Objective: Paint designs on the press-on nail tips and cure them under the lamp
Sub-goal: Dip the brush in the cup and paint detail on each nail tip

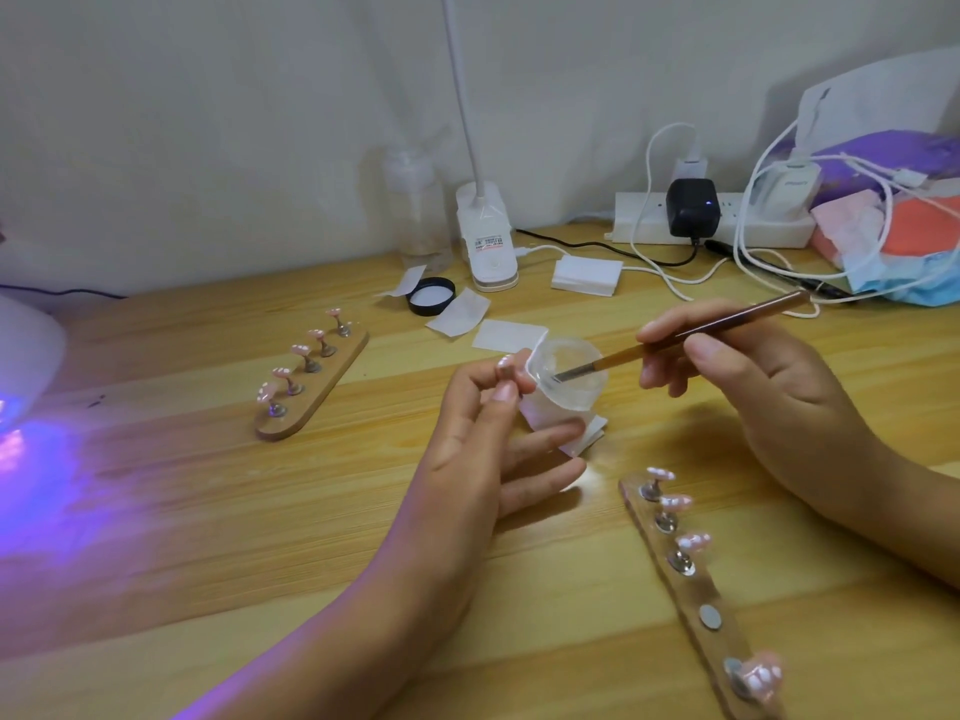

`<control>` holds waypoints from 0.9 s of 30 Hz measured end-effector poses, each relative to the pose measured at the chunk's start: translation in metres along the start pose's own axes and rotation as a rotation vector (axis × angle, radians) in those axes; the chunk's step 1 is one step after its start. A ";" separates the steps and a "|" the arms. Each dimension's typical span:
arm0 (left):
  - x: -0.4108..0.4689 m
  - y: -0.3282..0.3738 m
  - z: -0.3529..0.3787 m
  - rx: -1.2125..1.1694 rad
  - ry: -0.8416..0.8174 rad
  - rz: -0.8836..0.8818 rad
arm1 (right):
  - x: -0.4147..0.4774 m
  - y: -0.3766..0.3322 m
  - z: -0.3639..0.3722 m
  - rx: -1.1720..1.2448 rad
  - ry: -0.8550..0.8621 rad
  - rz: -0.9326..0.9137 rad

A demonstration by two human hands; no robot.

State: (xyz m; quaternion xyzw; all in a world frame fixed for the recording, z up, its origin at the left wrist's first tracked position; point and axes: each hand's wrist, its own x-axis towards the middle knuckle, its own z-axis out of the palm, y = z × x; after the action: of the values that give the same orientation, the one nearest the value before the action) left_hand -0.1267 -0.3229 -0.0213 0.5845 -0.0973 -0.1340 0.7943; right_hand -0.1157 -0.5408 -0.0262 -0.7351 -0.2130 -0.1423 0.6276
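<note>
Light wooden desk (208,511) — nine dotted pink nail tips (693,542) racked; left hand (467,444) pinches tenth tip (505,362); right hand (769,397) fingers clamp slim brown brush (701,330), dipped in small clear cup (571,376) — likely the last.

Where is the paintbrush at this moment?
In the head view, right of centre: the right hand pinches the paintbrush, its bristles dipped in the small clear cup, just beside the left hand, which holds a nail tip.

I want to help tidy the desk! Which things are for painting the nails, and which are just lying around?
For the job: brush in the right hand, clear cup, nail tip in the left hand, far wooden holder, near wooden holder, glowing lamp.

Just lying about: power strip, black charger, clear bottle, black lid, face mask.
</note>
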 end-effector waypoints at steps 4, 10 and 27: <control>0.000 -0.002 0.000 0.011 -0.051 0.020 | 0.000 -0.001 0.000 0.010 -0.023 -0.009; 0.001 0.001 0.000 -0.049 -0.101 -0.013 | -0.003 -0.007 -0.001 0.011 -0.069 0.009; 0.003 0.000 0.002 -0.059 -0.089 -0.021 | -0.005 -0.005 0.002 -0.071 0.011 -0.123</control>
State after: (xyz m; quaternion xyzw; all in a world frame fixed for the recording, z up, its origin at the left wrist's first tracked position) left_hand -0.1249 -0.3258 -0.0207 0.5553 -0.1225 -0.1710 0.8046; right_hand -0.1223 -0.5393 -0.0246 -0.7415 -0.2491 -0.1922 0.5926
